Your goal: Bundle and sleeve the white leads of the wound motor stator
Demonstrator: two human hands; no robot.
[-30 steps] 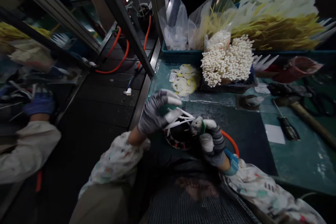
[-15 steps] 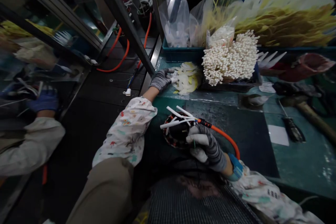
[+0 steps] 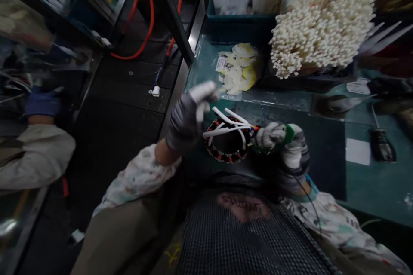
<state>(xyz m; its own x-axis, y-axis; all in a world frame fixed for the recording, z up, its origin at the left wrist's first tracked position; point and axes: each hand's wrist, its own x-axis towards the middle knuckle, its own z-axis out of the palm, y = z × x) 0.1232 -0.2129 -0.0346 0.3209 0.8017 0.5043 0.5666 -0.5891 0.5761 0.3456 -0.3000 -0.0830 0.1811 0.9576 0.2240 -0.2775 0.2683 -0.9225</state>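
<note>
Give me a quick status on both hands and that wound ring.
Left hand raised beside the ring, grip contents unclear. Right hand shut on the white leads. Wound ring on the mat. Nothing blocking it.

The light is dim. A green workbench (image 3: 371, 189) fills the right side, with a dark mat (image 3: 322, 154) near its front edge. Along its far edge stands a teal bin (image 3: 238, 30). To the left lies a dark perforated metal surface (image 3: 129, 107), crossed by a slanting metal beam (image 3: 174, 21) and orange cables (image 3: 142, 34).
</note>
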